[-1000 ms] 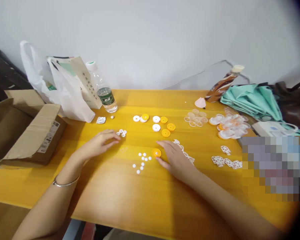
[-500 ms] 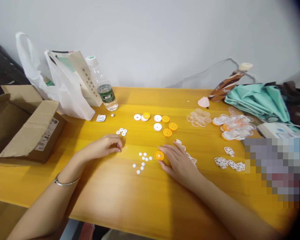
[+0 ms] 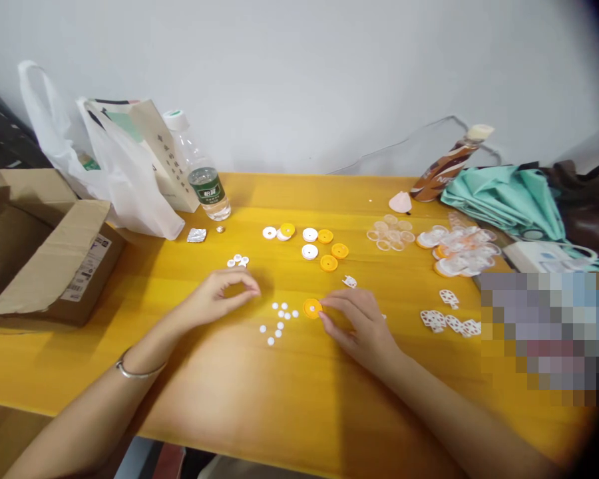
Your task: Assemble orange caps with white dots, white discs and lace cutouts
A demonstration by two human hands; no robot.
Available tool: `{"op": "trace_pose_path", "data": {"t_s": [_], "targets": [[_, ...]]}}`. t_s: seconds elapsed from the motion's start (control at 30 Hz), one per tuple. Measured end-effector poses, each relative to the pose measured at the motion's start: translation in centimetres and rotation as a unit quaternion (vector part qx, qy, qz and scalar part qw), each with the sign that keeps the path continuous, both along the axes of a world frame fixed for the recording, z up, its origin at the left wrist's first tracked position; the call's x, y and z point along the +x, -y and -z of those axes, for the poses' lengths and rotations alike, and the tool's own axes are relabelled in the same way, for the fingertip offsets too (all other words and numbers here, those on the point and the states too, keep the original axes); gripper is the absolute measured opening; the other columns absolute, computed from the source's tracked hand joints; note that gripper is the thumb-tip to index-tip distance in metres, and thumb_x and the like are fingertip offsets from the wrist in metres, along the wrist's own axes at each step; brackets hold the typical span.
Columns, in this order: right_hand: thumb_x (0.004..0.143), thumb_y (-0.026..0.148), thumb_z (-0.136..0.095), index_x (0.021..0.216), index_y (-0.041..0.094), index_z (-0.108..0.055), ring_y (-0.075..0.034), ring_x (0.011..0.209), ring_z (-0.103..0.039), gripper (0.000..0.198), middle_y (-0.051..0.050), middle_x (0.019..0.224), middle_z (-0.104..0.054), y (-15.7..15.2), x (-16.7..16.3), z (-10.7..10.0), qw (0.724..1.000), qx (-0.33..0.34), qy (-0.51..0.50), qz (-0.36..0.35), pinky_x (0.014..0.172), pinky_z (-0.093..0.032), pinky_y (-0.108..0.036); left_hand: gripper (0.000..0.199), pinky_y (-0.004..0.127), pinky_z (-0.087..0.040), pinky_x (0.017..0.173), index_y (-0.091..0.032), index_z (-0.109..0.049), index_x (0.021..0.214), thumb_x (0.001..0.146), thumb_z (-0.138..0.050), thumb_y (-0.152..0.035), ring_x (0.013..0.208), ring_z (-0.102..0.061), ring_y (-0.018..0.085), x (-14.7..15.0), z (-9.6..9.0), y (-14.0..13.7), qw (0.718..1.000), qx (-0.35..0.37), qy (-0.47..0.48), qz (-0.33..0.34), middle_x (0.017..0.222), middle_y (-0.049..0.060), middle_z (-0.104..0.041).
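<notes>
My right hand (image 3: 360,326) pinches the right edge of an orange disc (image 3: 309,308) between thumb and fingers. A small pale piece sits at the disc's middle. My left hand (image 3: 224,296) is off to the left with thumb and forefinger tips pressed together; whatever is between them is too small to make out. Between the two hands lie several small white round dots (image 3: 280,326). Behind my left hand are several small white rings (image 3: 237,258). Farther back, orange discs (image 3: 328,263) and white discs (image 3: 310,252) are spread out. White cut-out pieces (image 3: 349,282) lie partly hidden behind my right hand.
On the left stand a cardboard box (image 3: 87,283), a white plastic bag (image 3: 134,193) and a water bottle (image 3: 207,189). Clear rings (image 3: 390,233), clear-and-orange parts (image 3: 462,249), more white cut-outs (image 3: 448,299), a brown drink bottle (image 3: 446,166) and a green umbrella (image 3: 504,199) occupy the right.
My left hand has lifted and moved right, its thumb and forefinger pinched together. My right hand's fingers have drawn in at the disc's edge. The view has shifted slightly.
</notes>
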State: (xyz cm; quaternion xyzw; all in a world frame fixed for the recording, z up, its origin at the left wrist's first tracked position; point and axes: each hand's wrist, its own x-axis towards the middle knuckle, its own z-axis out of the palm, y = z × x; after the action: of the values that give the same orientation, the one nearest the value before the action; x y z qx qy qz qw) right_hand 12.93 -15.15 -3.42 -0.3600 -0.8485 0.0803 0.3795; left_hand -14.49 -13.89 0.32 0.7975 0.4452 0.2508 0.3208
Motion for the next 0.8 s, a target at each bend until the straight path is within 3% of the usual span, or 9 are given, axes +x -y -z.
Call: {"op": "trace_pose_path", "data": {"t_s": [0.07,0.13,0.23,0.33,0.53,0.8], "targets": [[0.077,0.014,-0.057,0.085,0.022,-0.056,-0.016,0.070,-0.057,0.011,-0.002,0.075,-0.060,0.6,-0.3,-0.3,0.999,-0.026,-0.043,0.005,0.064,-0.044,-0.030,0.013,0.025,-0.043,0.073,-0.016,-0.059,0.082,0.083,-0.051,-0.027,0.076,-0.056,0.012,2.6,-0.1,0.8,0.998,-0.010,0.051,-0.030,0.081,0.003,-0.061],[0.077,0.014,-0.056,0.081,0.022,-0.057,-0.015,0.067,-0.055,0.009,-0.002,0.072,-0.058,1.0,-0.6,-0.4,0.997,-0.051,-0.064,0.005,0.062,-0.044,-0.028,0.013,0.024,-0.043,0.071,-0.016,-0.058,0.082,0.084,-0.051,-0.026,0.074,-0.055,0.011,5.0,-0.1,1.3,0.997,-0.039,0.068,-0.016,0.079,0.002,-0.060],[0.078,0.015,-0.055,0.081,0.022,-0.058,-0.015,0.069,-0.054,0.008,-0.002,0.074,-0.056,0.9,-0.7,0.0,0.997,-0.063,-0.041,0.016,0.064,-0.043,-0.028,0.012,0.023,-0.041,0.069,-0.016,-0.058,0.080,0.084,-0.051,-0.026,0.072,-0.053,0.010,7.2,0.4,1.0,0.999,-0.036,0.029,0.016,0.076,0.000,-0.059],[0.076,0.021,-0.058,0.084,0.021,-0.059,-0.017,0.075,-0.053,0.008,-0.004,0.079,-0.057,0.2,-0.3,0.5,0.998,-0.050,0.009,0.045,0.067,-0.042,-0.030,0.011,0.025,-0.037,0.072,-0.018,-0.059,0.079,0.083,-0.052,-0.026,0.074,-0.053,0.012,8.0,1.1,-0.1,0.999,-0.022,-0.032,0.026,0.077,-0.001,-0.061],[0.072,0.034,-0.063,0.100,0.022,-0.056,-0.023,0.091,-0.054,0.031,-0.006,0.097,-0.064,-0.2,0.2,1.1,0.991,-0.028,0.103,0.079,0.073,-0.035,-0.034,0.012,0.031,-0.029,0.077,-0.020,-0.060,0.079,0.084,-0.051,-0.025,0.079,-0.051,0.015,8.7,1.8,-1.3,0.995,0.007,-0.095,0.025,0.079,-0.002,-0.063],[0.076,0.024,-0.059,0.101,0.022,-0.051,-0.020,0.090,-0.058,0.026,-0.003,0.094,-0.067,0.0,-0.2,1.3,0.992,-0.077,0.089,0.048,0.078,-0.031,-0.033,0.011,0.031,-0.025,0.071,-0.020,-0.060,0.079,0.083,-0.050,-0.021,0.080,-0.050,0.016,9.1,2.1,-1.1,0.989,0.051,-0.136,0.039,0.076,-0.001,-0.061]]}}
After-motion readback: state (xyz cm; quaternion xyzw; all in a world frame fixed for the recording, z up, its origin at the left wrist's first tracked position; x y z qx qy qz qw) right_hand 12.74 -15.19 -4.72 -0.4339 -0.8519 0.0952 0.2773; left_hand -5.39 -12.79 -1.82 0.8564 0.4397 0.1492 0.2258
